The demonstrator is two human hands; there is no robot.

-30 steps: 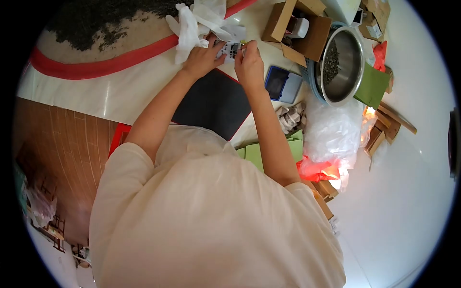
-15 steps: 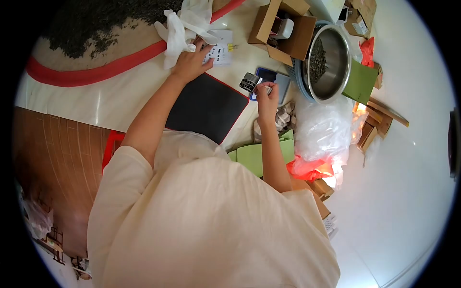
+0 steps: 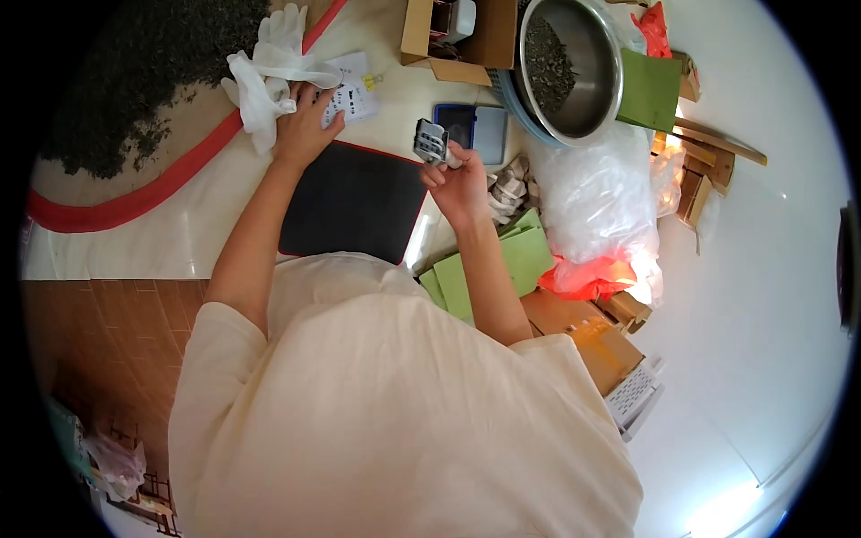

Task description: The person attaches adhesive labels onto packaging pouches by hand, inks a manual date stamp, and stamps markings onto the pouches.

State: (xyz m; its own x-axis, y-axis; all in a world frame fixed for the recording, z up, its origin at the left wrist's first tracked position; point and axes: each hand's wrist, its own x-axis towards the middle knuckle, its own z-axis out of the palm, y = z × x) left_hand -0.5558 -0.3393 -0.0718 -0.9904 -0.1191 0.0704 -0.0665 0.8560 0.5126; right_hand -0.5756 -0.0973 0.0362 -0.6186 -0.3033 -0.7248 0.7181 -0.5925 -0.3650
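The counter (image 3: pixel 179 235) has its near edge at the person's waist. Close to that edge lies the black mat (image 3: pixel 354 204). The steel bowl (image 3: pixel 587 81) sits toward the counter's right side. Gloves (image 3: pixel 280 49) lie beyond the mat's far left corner; beside them the left hand (image 3: pixel 305 133) rests, fingers spread, on the paper (image 3: pixel 357 103). The ink pad (image 3: pixel 456 123), lid open, lies past the mat's far right corner. Near that corner, the right hand (image 3: pixel 461 186) pinches the stamp (image 3: pixel 431 142), raised. A yellow clip (image 3: pixel 369 82) grips the paper's right edge.
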